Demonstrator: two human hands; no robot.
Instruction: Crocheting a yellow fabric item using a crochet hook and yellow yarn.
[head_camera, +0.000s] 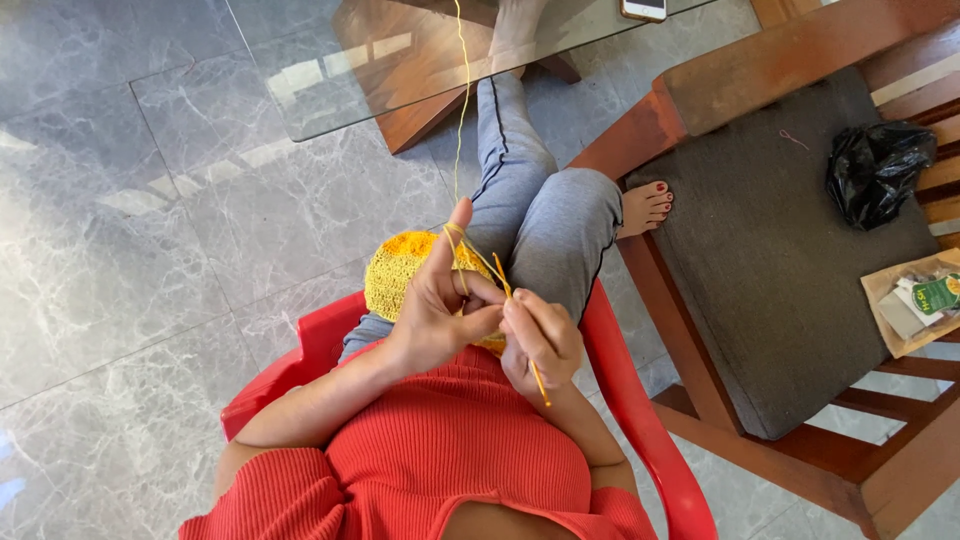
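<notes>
Left hand (435, 310) pinches the yellow crochet piece (400, 275), index finger up to tension the yarn (460, 110). Right hand (540, 335) has its grip closed around the hook (520, 330), pencil-style for control.

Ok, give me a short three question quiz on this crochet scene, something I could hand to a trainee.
1. True or false: the right hand holds the crochet hook.
2. Over which finger of the left hand does the yellow yarn run: A the raised index finger, B the thumb, C the little finger?
3. What lies on the dark cushion of the wooden chair, near its back?

Key:
1. True. The right hand grips the hook by its shaft.
2. A. The strand comes down from the glass table and crosses the raised index finger, in front of the yellow crochet piece.
3. A crumpled black plastic bag.
</notes>
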